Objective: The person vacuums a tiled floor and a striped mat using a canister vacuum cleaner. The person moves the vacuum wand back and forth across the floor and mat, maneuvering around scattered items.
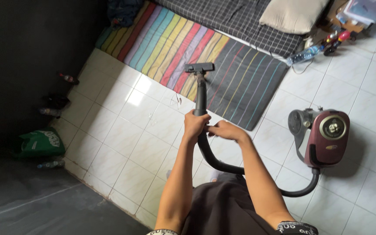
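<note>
My left hand point(195, 125) is wrapped around the black vacuum wand point(201, 95) near its bend. My right hand point(225, 129) rests just beside it, fingers on the same handle. The wand runs forward to a flat black floor head point(199, 67) lying on a striped multicoloured rug point(170, 43). From the handle a black hose point(223, 165) curves down and right to a maroon canister vacuum point(323, 137) standing on the white tiled floor point(122, 135).
A mattress with a dark checked sheet point(240, 19) and a pillow point(290, 15) lies beyond the rug. A plastic water bottle point(303, 55) and a small toy point(335, 40) sit at the upper right. A green bag point(38, 142) and bottles line the dark left wall.
</note>
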